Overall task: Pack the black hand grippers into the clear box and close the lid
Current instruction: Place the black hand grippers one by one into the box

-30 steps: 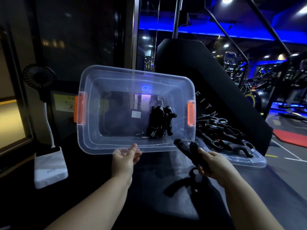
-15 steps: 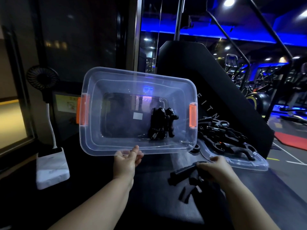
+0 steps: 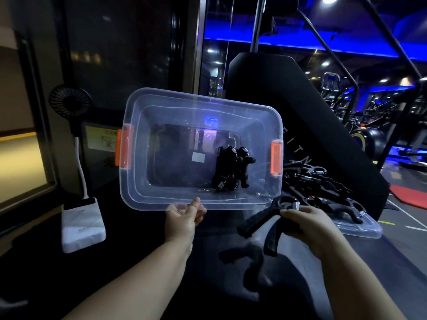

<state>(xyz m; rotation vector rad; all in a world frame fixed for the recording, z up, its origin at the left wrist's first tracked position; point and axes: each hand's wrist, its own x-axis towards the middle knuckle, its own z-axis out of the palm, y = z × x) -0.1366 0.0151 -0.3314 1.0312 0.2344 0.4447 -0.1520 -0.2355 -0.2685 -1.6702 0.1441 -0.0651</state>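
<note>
My left hand (image 3: pixel 184 218) grips the near rim of the clear box (image 3: pixel 138 192), which is tilted up with its opening facing me and has orange latches at both ends. A few black hand grippers (image 3: pixel 233 168) stand together at the right of the box's floor. My right hand (image 3: pixel 309 224) is shut on one black hand gripper (image 3: pixel 261 224), held just below the box's lower right corner with its two handles pointing down and left. More black hand grippers (image 3: pixel 318 181) lie piled on the clear lid (image 3: pixel 360 229), flat to the right.
A small black fan (image 3: pixel 69 103) on a white stalk and white base (image 3: pixel 82 224) stands to the left. A large black slanted machine housing (image 3: pixel 300 107) rises behind the box. The dark work surface (image 3: pixel 231 285) runs under my arms; gym equipment fills the far right.
My right hand lowered its hand gripper from near the box rim and turned it, so the handles now point down-left. The box stays tilted in my left hand.
</note>
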